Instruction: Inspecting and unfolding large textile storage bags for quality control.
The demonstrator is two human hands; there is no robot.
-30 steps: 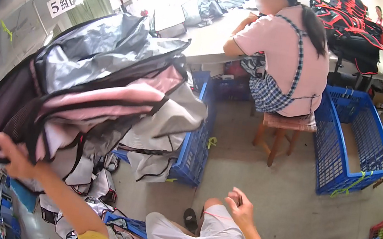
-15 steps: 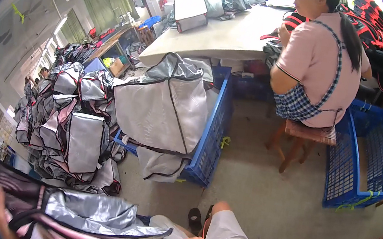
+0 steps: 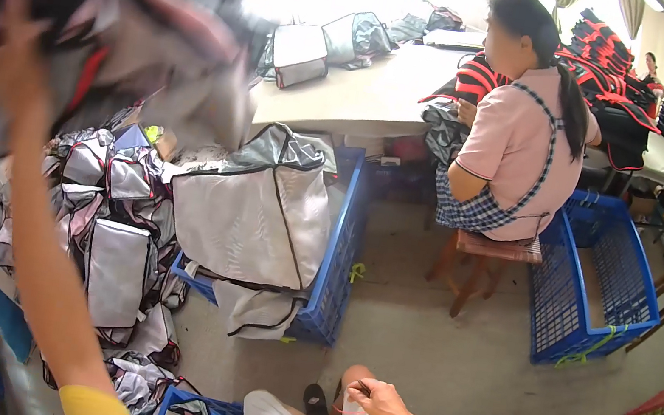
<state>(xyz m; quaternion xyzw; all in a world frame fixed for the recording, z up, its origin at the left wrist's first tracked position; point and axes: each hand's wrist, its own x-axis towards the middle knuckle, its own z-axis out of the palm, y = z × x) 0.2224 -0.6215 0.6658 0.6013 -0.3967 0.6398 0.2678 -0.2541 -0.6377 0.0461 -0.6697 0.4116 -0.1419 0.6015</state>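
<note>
At the upper left, my left arm is raised and my left hand (image 3: 17, 62) is at the edge of a grey, pink and black sewn bag (image 3: 156, 65). Motion blurs the bag and my fingers, but the hand appears closed on its dark edge. The bag hangs in the air above a heap of similar bags (image 3: 114, 274). Over my lap, my right hand (image 3: 384, 404) is closed around a small dark tool (image 3: 362, 388), perhaps thread snips; most of it is hidden in the fingers.
A blue crate (image 3: 331, 268) heaped with grey bags stands ahead. Beyond it, a person (image 3: 521, 150) sits on a wooden stool (image 3: 498, 248) at a long table (image 3: 349, 94). Another blue crate (image 3: 596, 281) stands at right. Blue crates (image 3: 170, 402) flank my legs.
My left hand has swung the bag up from beside my lap to the upper left. My right hand has risen slightly and moved right. The view has shifted.
</note>
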